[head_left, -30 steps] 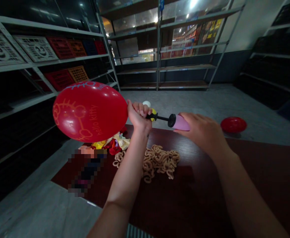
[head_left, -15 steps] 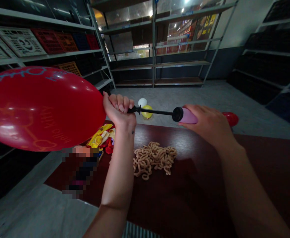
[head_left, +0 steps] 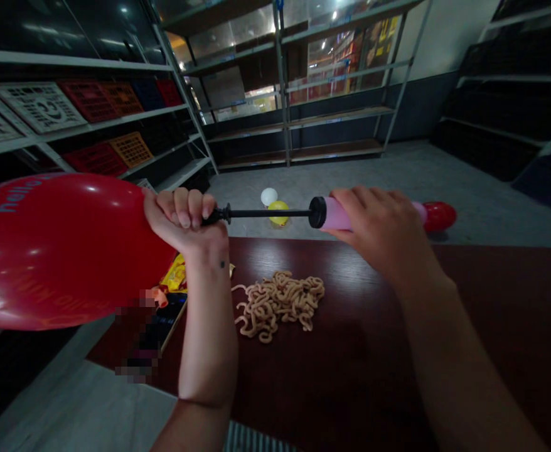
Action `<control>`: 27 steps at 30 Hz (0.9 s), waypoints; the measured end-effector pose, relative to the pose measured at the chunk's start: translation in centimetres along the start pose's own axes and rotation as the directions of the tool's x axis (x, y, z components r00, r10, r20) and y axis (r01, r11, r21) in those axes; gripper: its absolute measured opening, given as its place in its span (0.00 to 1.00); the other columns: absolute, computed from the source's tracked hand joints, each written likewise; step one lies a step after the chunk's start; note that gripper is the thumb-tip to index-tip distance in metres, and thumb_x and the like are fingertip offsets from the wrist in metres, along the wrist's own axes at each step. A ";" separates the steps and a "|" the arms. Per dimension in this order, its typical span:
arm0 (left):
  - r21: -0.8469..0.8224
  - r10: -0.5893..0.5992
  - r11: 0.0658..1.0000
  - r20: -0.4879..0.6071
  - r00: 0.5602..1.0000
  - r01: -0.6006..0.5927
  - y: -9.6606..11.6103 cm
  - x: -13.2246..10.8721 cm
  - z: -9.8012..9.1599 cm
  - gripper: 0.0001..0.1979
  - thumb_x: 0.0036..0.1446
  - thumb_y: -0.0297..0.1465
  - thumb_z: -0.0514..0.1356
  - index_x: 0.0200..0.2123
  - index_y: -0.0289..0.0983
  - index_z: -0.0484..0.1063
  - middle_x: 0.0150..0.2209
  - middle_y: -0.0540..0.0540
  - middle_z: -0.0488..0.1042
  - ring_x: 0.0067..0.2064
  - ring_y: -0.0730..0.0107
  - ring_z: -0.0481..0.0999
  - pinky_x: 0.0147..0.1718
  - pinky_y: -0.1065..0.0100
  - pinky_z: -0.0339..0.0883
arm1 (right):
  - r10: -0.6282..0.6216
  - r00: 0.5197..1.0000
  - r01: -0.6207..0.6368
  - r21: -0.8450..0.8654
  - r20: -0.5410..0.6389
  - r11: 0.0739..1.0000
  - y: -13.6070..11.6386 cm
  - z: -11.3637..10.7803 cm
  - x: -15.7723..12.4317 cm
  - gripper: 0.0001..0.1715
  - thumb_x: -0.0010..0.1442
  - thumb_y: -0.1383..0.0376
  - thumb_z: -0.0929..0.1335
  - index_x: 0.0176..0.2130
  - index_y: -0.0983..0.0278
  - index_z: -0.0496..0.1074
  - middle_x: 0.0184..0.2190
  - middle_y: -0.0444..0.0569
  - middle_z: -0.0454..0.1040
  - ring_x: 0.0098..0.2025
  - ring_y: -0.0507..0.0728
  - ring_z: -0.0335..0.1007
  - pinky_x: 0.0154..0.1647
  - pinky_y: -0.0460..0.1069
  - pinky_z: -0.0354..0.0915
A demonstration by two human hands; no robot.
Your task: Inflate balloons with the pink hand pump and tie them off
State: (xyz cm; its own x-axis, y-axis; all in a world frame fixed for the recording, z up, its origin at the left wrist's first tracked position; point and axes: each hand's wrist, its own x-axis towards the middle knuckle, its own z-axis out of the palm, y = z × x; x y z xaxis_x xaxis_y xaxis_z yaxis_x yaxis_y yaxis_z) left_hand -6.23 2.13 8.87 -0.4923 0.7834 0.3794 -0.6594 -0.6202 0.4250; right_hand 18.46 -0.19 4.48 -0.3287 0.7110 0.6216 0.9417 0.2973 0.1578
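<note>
My left hand [head_left: 184, 210] is closed around the black end of a balloon pump. A large inflated red balloon [head_left: 68, 251] with "hello" lettering extends left from that hand; its neck is hidden by the fingers. From there the pump's black rod [head_left: 270, 213] runs level to the pink barrel [head_left: 339, 215]. My right hand [head_left: 381, 226] is wrapped around this barrel. The pump is held above a dark brown table [head_left: 351, 351]. Beneath it on the tabletop lies a pile of tan, curly strands [head_left: 280, 301].
Deflated balloons [head_left: 176, 276] lie behind my left wrist, beside a partly blurred phone [head_left: 169, 320]. On the floor past the table rest a white balloon [head_left: 269, 196], a yellow balloon [head_left: 278, 215] and a red balloon [head_left: 439, 216]. Metal shelves [head_left: 285, 125] with crates [head_left: 42, 107] stand around.
My left hand, the red balloon and the pump have shifted left in view, and the balloon sits lower. Slightly more black rod shows between the hands. The view has also turned a little.
</note>
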 end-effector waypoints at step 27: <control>-0.026 -0.303 0.953 -0.046 0.952 0.302 -6.7 -2.5 0.7 0.28 0.68 0.37 0.47 0.16 0.38 0.42 0.12 0.56 0.43 0.12 0.80 0.45 0.15 0.71 0.47 | -0.072 0.997 0.071 0.057 0.008 0.996 -3.8 1.9 0.4 0.27 0.61 0.53 0.68 0.54 0.65 0.65 0.40 0.55 0.77 0.37 0.61 0.72 0.34 0.52 0.56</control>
State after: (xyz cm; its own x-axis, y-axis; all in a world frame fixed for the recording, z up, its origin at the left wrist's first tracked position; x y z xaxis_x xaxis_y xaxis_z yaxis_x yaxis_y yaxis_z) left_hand -0.14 4.25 5.67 -0.2949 0.9355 0.1949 -0.7919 -0.3534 0.4980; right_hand 14.57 0.19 2.66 -0.3962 0.6928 0.6026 0.9100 0.3835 0.1575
